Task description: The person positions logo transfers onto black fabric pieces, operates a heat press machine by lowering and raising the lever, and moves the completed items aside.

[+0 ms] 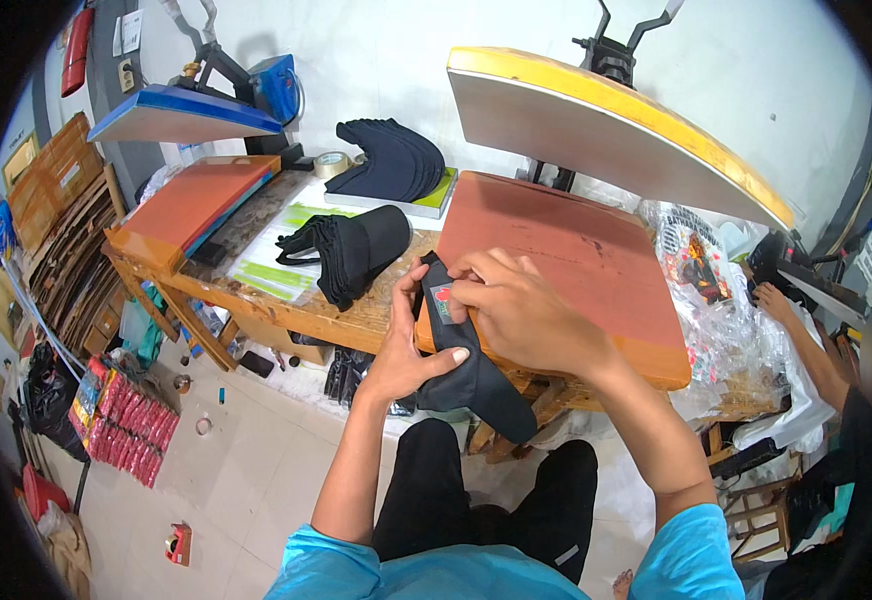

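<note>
This place looks like a workshop, probably for work with cloth goods. In the upper left of the frame there is a press with a blue top plate [171,110], and in the upper right a press with a yellow-edged top plate [596,130]; both plates are raised above reddish-brown pads [576,250]. Between them, the worn wooden desk [321,321] carries two stacks of dark cloth pieces [386,165] and a roll of tape [332,164]. At the left are many cardboard sheets [51,225], and red packs [131,425] lie on the tiled floor [266,440]. Plastic bags [674,235] are gathered at the right, near another person [861,430]
</note>
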A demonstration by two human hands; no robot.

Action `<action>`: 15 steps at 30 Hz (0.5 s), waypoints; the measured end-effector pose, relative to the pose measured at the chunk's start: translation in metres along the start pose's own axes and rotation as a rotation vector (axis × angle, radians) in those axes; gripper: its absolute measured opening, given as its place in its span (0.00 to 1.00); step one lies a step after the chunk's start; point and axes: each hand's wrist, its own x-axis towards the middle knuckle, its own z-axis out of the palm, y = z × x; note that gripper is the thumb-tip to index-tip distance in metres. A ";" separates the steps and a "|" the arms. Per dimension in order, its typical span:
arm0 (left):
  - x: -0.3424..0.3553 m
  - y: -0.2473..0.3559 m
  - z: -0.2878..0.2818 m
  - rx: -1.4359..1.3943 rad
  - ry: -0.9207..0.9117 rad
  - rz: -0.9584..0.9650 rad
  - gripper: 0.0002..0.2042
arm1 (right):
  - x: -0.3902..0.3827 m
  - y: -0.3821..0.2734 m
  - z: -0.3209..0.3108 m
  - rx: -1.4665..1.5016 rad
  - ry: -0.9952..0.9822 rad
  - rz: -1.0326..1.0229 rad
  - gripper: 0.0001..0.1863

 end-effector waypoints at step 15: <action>0.000 -0.005 -0.002 0.012 -0.012 0.007 0.59 | 0.009 -0.013 -0.003 0.157 0.023 0.095 0.21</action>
